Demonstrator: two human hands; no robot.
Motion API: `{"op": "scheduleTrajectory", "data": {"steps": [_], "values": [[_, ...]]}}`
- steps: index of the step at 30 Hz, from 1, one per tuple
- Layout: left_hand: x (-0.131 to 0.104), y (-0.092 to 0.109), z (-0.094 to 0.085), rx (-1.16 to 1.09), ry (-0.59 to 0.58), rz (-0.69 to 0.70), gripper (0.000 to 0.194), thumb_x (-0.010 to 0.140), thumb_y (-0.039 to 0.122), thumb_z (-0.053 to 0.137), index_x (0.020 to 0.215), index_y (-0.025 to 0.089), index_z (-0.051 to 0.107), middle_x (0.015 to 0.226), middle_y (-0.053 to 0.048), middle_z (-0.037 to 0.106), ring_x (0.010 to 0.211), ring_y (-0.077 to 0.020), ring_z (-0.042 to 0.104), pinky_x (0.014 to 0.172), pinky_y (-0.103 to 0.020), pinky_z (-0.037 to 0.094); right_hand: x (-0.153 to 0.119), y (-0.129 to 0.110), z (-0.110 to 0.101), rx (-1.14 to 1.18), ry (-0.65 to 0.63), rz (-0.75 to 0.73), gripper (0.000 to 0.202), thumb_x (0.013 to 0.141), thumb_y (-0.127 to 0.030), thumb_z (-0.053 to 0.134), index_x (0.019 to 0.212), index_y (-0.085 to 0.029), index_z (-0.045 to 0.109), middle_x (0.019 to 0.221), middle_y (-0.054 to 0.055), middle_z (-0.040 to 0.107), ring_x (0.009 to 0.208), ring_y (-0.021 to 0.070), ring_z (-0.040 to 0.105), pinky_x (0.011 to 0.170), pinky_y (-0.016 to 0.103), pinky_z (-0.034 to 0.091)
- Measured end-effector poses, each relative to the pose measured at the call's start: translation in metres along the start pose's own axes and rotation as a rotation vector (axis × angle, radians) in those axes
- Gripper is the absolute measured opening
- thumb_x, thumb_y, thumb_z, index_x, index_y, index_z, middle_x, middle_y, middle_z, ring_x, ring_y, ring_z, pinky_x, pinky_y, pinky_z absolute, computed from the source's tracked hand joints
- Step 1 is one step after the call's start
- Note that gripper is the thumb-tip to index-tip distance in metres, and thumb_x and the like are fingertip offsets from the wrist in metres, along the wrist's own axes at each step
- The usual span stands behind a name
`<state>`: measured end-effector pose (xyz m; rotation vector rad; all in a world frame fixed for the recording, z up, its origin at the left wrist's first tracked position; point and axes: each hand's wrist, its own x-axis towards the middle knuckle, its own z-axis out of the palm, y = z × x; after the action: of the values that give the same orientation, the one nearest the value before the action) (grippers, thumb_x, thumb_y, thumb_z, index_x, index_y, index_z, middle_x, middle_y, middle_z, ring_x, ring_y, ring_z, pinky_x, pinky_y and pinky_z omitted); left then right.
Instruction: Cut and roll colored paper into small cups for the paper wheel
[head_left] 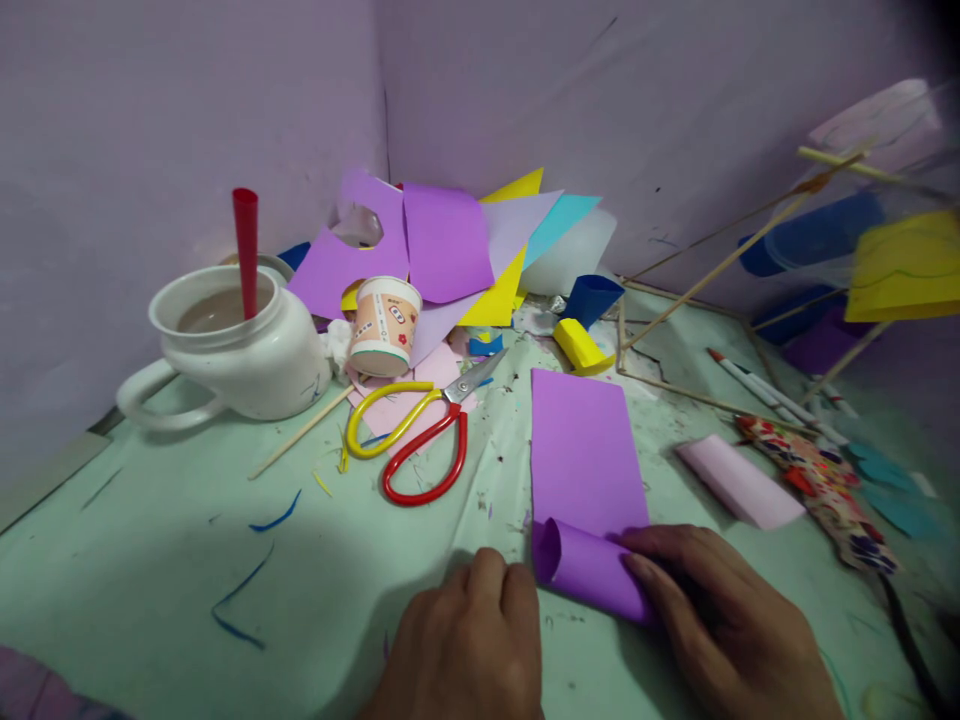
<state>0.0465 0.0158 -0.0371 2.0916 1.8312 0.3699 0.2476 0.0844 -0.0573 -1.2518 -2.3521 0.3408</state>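
Note:
A strip of purple paper lies flat on the pale green table cover, its near end curled into a loose roll. My right hand pinches the right end of that roll between thumb and fingers. Just left of the roll, my left hand rests on the table with its fingers curled under; whatever they may hold is hidden. Ahead and to the left lie scissors with one yellow and one red handle, blades slightly apart. A pink paper roll sits to the right of the strip.
At left stands a white mug-like pot with a red paper tube in it. Beside it are a paper cup and coloured sheets. A stick frame rises at right, near markers and a patterned cloth item.

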Motion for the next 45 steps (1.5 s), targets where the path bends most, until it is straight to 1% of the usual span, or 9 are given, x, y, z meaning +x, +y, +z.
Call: {"op": "scheduleTrajectory", "data": {"steps": [4, 8, 12, 15, 20, 28, 34, 38, 45], "values": [[0.015, -0.006, -0.002, -0.358, 0.000, -0.178, 0.026, 0.069, 0.010, 0.042, 0.083, 0.019, 0.061, 0.075, -0.007, 0.066, 0.068, -0.0226, 0.063, 0.060, -0.034, 0.049, -0.001, 0.001, 0.001, 0.027, 0.018, 0.011, 0.012, 0.085, -0.028, 0.052, 0.092, -0.022, 0.059, 0.085, 0.006, 0.065, 0.076, 0.0211, 0.064, 0.064, 0.033, 0.053], [0.038, -0.004, -0.012, -0.502, -0.063, -0.323, 0.027, 0.073, 0.013, 0.041, 0.083, 0.020, 0.066, 0.079, -0.009, 0.068, 0.079, -0.0240, 0.063, 0.064, -0.033, 0.048, -0.001, 0.003, 0.005, 0.042, 0.054, 0.006, 0.012, 0.083, -0.028, 0.053, 0.090, -0.022, 0.061, 0.083, 0.006, 0.066, 0.075, 0.0206, 0.064, 0.065, 0.033, 0.053], [0.051, 0.003, -0.030, -0.719, -0.323, -0.579, 0.035, 0.067, 0.013, 0.041, 0.097, 0.017, 0.059, 0.056, -0.001, 0.058, 0.040, -0.0141, 0.051, 0.034, -0.022, 0.033, -0.001, 0.001, 0.007, 0.076, 0.083, 0.020, 0.010, 0.084, -0.027, 0.053, 0.087, -0.021, 0.061, 0.081, 0.006, 0.065, 0.075, 0.0200, 0.062, 0.064, 0.032, 0.052], [0.058, 0.003, -0.037, -0.962, -0.501, -0.733, 0.043, 0.061, 0.011, 0.040, 0.103, 0.016, 0.050, 0.050, 0.006, 0.049, 0.029, -0.0073, 0.035, 0.029, -0.018, 0.020, -0.001, -0.001, 0.008, 0.122, 0.099, 0.053, 0.011, 0.085, -0.028, 0.052, 0.085, -0.020, 0.060, 0.079, 0.006, 0.063, 0.073, 0.0198, 0.060, 0.064, 0.033, 0.050], [0.067, -0.004, -0.033, -0.915, -0.485, -0.615, 0.017, 0.059, 0.012, 0.041, 0.071, 0.018, 0.051, 0.044, 0.008, 0.041, 0.032, -0.0062, 0.031, 0.035, -0.020, 0.019, -0.001, -0.003, 0.008, 0.191, 0.093, 0.095, 0.012, 0.085, -0.028, 0.051, 0.084, -0.020, 0.061, 0.078, 0.005, 0.063, 0.073, 0.0199, 0.058, 0.066, 0.035, 0.048], [0.065, -0.002, -0.027, -0.719, -0.192, -0.277, 0.010, 0.055, 0.008, 0.052, 0.056, 0.017, 0.057, 0.056, 0.003, 0.052, 0.058, -0.0114, 0.045, 0.050, -0.023, 0.029, 0.000, -0.002, 0.005, 0.233, 0.089, 0.126, 0.013, 0.085, -0.027, 0.051, 0.083, -0.020, 0.061, 0.078, 0.005, 0.063, 0.073, 0.0195, 0.059, 0.066, 0.034, 0.048], [0.067, 0.003, -0.016, -0.929, -0.210, -0.355, 0.012, 0.053, 0.008, 0.045, 0.050, 0.019, 0.042, 0.038, 0.010, 0.035, 0.035, -0.0052, 0.029, 0.037, -0.019, 0.018, 0.000, -0.004, 0.005, 0.285, 0.110, 0.126, 0.012, 0.085, -0.025, 0.051, 0.083, -0.019, 0.062, 0.077, 0.004, 0.063, 0.073, 0.0183, 0.058, 0.066, 0.032, 0.047], [0.069, -0.002, -0.010, -1.080, -0.127, -0.396, 0.008, 0.048, 0.010, 0.046, 0.048, 0.018, 0.045, 0.037, 0.009, 0.040, 0.036, -0.0043, 0.030, 0.036, -0.017, 0.018, 0.002, -0.005, 0.000, 0.411, 0.144, 0.176, 0.016, 0.085, -0.028, 0.050, 0.081, -0.018, 0.062, 0.078, 0.005, 0.062, 0.074, 0.0180, 0.057, 0.067, 0.031, 0.045], [0.067, -0.018, -0.015, -1.257, -0.043, -0.428, 0.015, 0.050, 0.017, 0.062, 0.061, 0.017, 0.051, 0.043, 0.009, 0.048, 0.030, -0.0014, 0.025, 0.029, -0.015, 0.017, 0.009, 0.002, -0.029, 1.001, 0.311, 0.627, 0.028, 0.080, -0.044, 0.055, 0.085, -0.018, 0.065, 0.083, 0.005, 0.062, 0.074, 0.0166, 0.057, 0.062, 0.027, 0.046]]}}
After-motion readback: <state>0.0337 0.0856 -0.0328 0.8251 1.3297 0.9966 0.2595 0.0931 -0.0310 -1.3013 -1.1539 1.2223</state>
